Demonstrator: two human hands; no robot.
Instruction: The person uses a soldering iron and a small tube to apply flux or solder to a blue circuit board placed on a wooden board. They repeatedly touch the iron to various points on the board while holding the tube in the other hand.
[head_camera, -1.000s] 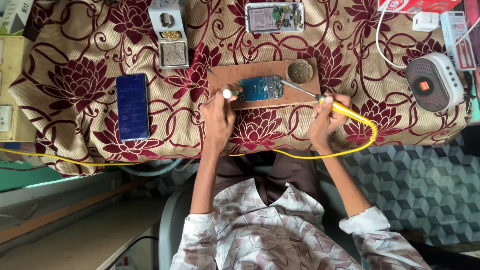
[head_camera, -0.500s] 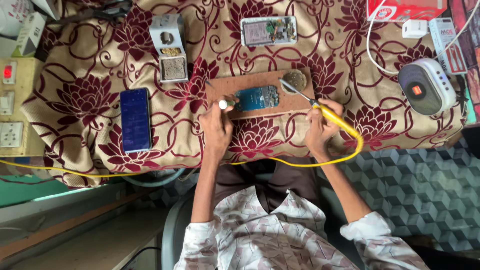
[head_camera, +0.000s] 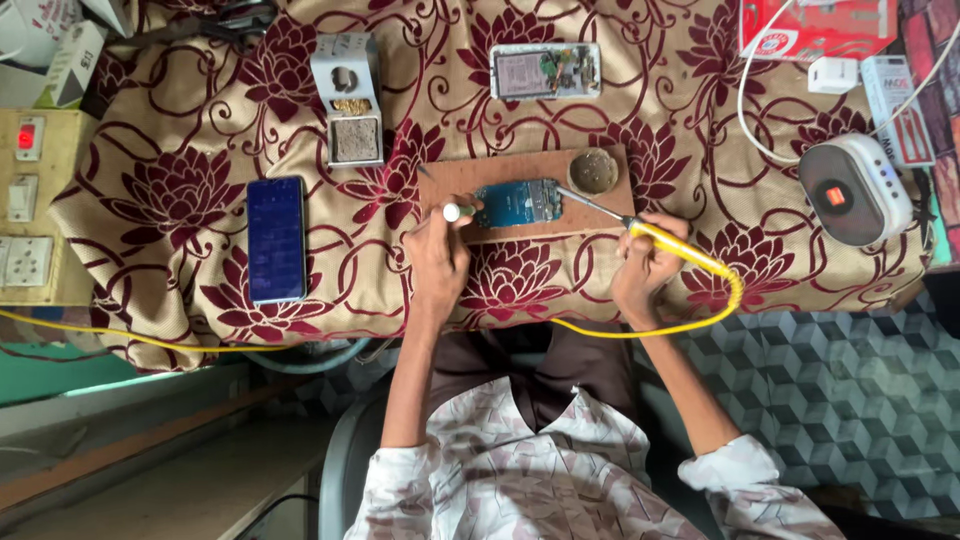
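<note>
The circuit board (head_camera: 517, 203) lies on a wooden board (head_camera: 470, 180) at 12 o'clock. The right hand (head_camera: 645, 268) grips a yellow soldering iron (head_camera: 672, 241) (tip on the board's right end). The left hand (head_camera: 437, 258), at its 8 o'clock, pinches a small white-tipped tool (head_camera: 452, 212).

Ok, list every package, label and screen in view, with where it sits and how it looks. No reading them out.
Smartphone: left of the hands on the cloth, flat; tall rectangle with a dark blue screen.
Red box: top right edge; flat, red with a round white mark.
White carton: far right, beside a round speaker; narrow, white with red print.
Pale boxes: top left corner; white and greenish, partly cut off.
</note>
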